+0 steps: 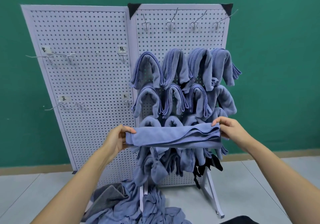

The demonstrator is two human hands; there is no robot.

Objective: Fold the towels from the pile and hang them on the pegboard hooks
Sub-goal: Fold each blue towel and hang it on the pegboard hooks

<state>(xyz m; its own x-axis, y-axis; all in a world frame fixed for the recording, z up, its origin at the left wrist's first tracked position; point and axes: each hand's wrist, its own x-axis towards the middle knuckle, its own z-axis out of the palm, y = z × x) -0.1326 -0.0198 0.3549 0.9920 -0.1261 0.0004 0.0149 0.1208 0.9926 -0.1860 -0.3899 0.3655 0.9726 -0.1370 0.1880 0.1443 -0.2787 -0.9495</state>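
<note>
Head view: folded towel (173, 136) is hanging as a level strip before the right pegboard (181, 36). Left grip (115, 139) and right grip (232, 128) are each pinching one end, probably so the folds are not slipping before hooking. Eight hung towels (174, 64) are showing above, others are hidden. Four top hooks (170, 24) are standing bare. Pile (138, 206) is lying on the floor at the board's foot.

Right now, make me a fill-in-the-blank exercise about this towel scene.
The left hand and right hand hold a folded ___ towel by its ends.
The top row of the right pegboard has ___ bare hooks.
The unfolded towel pile lies on the ___.
Missing words: blue; four; floor.
</note>
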